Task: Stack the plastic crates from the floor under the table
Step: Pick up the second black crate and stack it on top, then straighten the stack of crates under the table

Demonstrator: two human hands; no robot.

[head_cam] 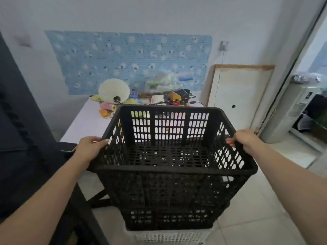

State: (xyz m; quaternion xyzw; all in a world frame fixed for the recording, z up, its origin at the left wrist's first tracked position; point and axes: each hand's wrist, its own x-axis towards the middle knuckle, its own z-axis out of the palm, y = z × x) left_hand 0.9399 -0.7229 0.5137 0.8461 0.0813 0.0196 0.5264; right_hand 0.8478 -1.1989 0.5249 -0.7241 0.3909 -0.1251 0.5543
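Gripping black crate [169, 156] by both side rims | left hand [89, 147] fingers [103, 140] curled over rim | right hand [246, 138] likewise | crate between them, above a second black crate [168, 218] and white crate [169, 236]

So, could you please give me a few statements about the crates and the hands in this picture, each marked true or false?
1. Both hands grip the black crate by its rim, the left hand on the left side and the right hand on the right. True.
2. The black crate is full of toys. False: it is empty; its perforated bottom shows.
3. A second black crate sits right below the held one, with a white crate under it. True.
4. The table behind the crate is bare. False: a white fan, soft toys and other clutter lie at its far end.
5. The floor is carpeted. False: it is pale tile.
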